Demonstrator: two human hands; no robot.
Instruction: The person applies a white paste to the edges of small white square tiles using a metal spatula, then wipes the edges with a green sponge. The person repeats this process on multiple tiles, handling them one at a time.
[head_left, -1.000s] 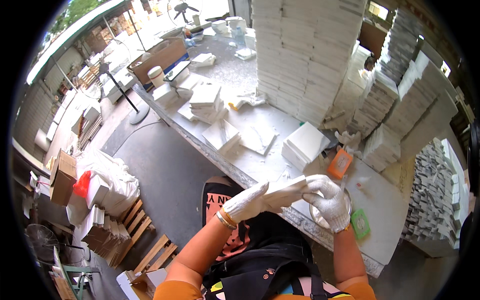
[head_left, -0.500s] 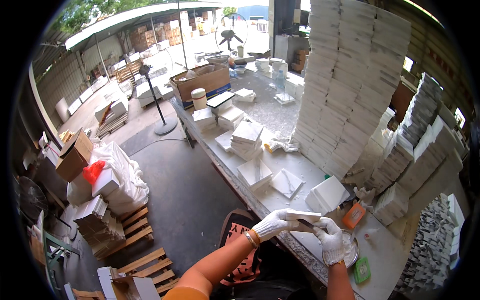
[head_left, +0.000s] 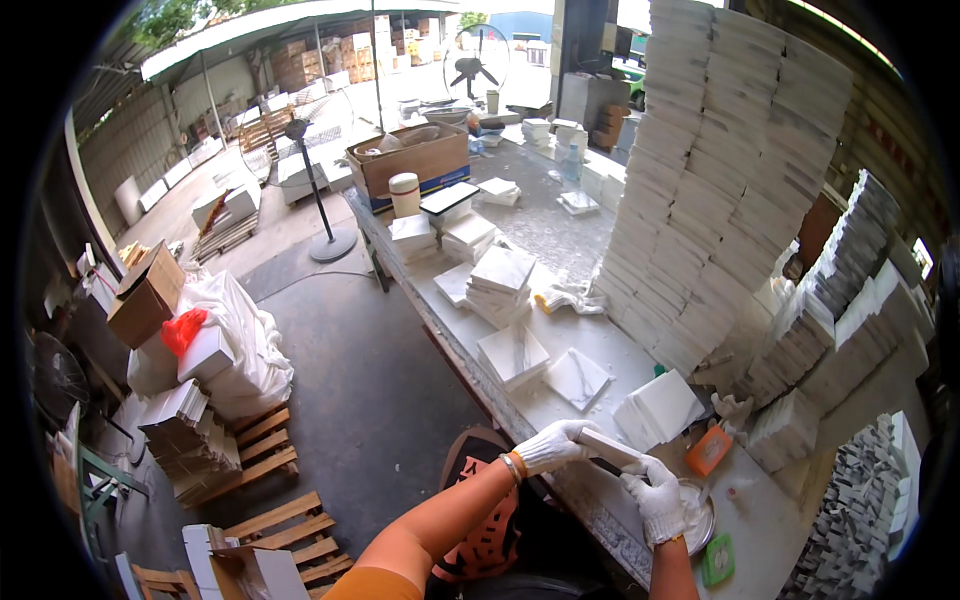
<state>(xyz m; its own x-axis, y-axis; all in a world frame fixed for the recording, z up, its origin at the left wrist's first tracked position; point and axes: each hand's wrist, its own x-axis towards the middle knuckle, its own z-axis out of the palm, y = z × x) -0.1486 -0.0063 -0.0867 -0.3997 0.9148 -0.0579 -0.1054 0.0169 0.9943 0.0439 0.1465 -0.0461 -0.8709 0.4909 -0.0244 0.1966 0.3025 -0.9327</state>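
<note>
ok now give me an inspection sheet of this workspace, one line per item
Surface: pale workbench, whitish specks on top.
Job's things: a white tile held at the bench's near edge; beyond it, a single veined tile lying flat and a tile stack.
Clutter: orange packet, green packet, round dish partly hidden by the right hand; cardboard box farther along.
Hands: left hand and right hand, both white-gloved, gripping opposite ends of the held tile.
Cables: thin dark line on the floor by a fan base, probably a cable.
Surroundings: tall tile pile; wooden pallets at left.
</note>
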